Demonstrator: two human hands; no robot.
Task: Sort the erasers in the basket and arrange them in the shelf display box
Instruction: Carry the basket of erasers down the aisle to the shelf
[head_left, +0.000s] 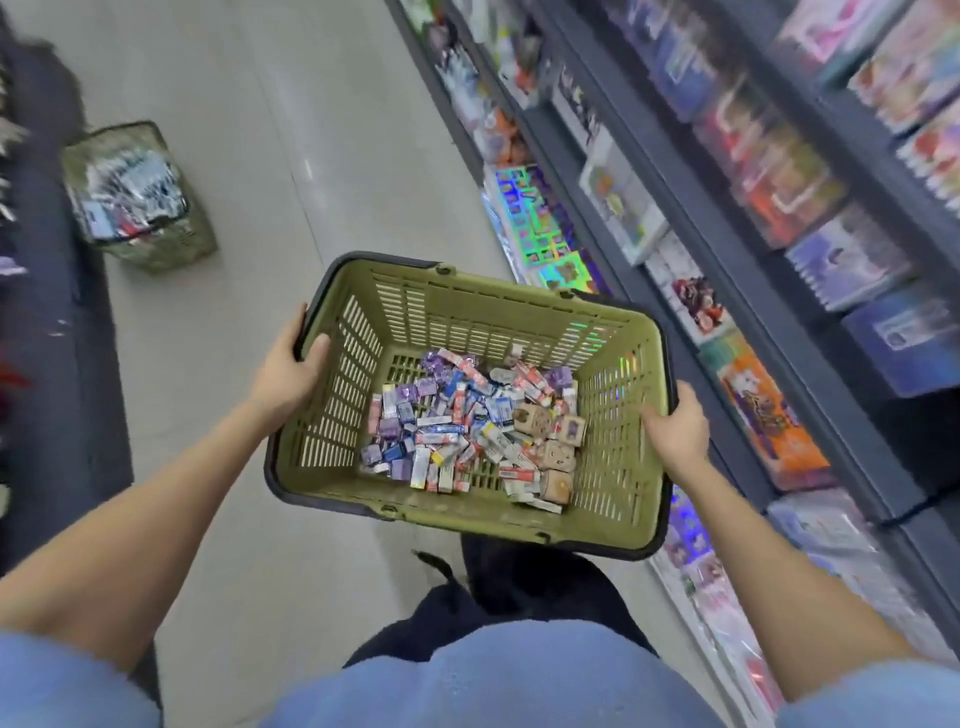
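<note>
I carry an olive-green plastic basket (467, 301) with slotted walls and a dark rim, held in the air over the aisle floor. Its bottom is covered with a loose heap of small wrapped erasers (467, 431) in purple, blue, white and red, plus a few tan cube-shaped boxes (553, 457) on the right side. My left hand (288, 371) grips the basket's left rim, thumb inside. My right hand (675, 431) grips the right rim in the same way. No shelf display box for erasers can be made out.
Dark shelves (727, 249) run along the right, packed with colourful books and packets. A second green basket (140, 197) full of packets stands on the pale floor at the left, beside a dark fixture. Floor lies open between them.
</note>
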